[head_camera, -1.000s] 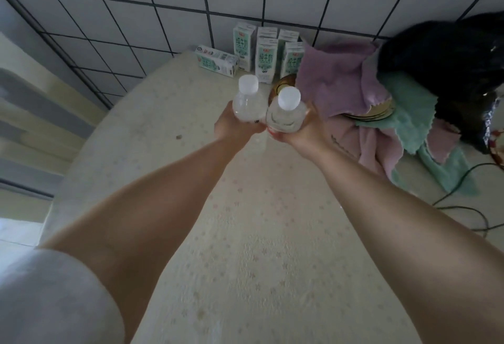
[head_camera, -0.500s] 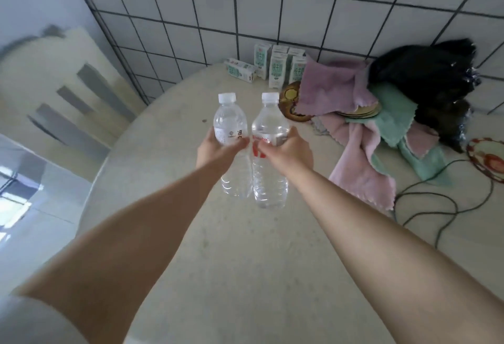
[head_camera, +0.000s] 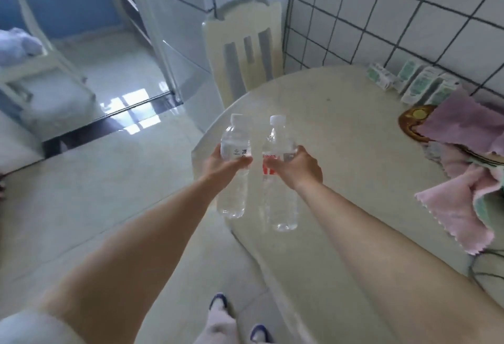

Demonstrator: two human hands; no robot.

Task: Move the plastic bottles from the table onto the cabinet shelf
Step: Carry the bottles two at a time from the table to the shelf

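I hold two clear plastic bottles with white caps upright in the air, side by side, over the left edge of the round table (head_camera: 341, 114). My left hand (head_camera: 222, 166) grips the shorter bottle (head_camera: 234, 177) round its labelled middle. My right hand (head_camera: 296, 167) grips the taller bottle (head_camera: 279, 180), which has a red-and-white label. The two bottles are a little apart. A white cabinet (head_camera: 35, 71) with a shelf stands at the far left, blurred.
A cream chair (head_camera: 245, 52) stands behind the table against the tiled wall. Several milk cartons (head_camera: 414, 82), a brown plate (head_camera: 414, 120) and pink, purple and green cloths (head_camera: 458, 180) lie on the table's right side. A glossy tiled floor (head_camera: 109, 180) stretches left toward a glass door (head_camera: 163, 30).
The view has swung left, away from the table toward the floor and cabinet. Both hands have carried the bottles left, now over the table's edge, slightly further apart.
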